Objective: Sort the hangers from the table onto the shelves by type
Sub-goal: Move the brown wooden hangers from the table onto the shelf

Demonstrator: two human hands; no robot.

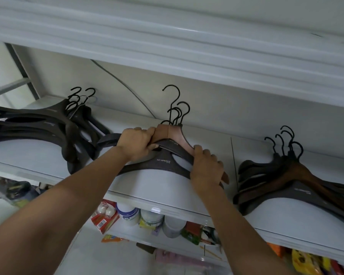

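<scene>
- A white shelf (167, 187) runs across the view against a pale wall, with another white shelf board overhead; jars and bright packets sit on the level below, toward 6 o'clock.
- At 9 o'clock lies a left stack of dark hangers (38, 124), hooks pointing toward the wall.
- The left hand (136, 144), just left of centre, has its fingers curled closed around the left shoulder of the middle stack (167, 153).
- The middle stack sits at the centre, flat on the shelf: a dark hanger printed with lettering nearest the camera, a reddish-brown wooden one (173, 135) behind it, hooks bunched toward 12 o'clock.
- The right hand (207, 169) presses down on the stack's right arm, fingers bent over the top edge; whether they wrap underneath cannot be told.
- At 3 o'clock a right stack (286, 183) mixes dark and brown hangers, well apart from the middle one.
- Judgement: the step is squaring the middle stack. Push both shoulders inward evenly, keep hooks aligned to the wall, and seat it back from the shelf's front edge so nothing slides off.
</scene>
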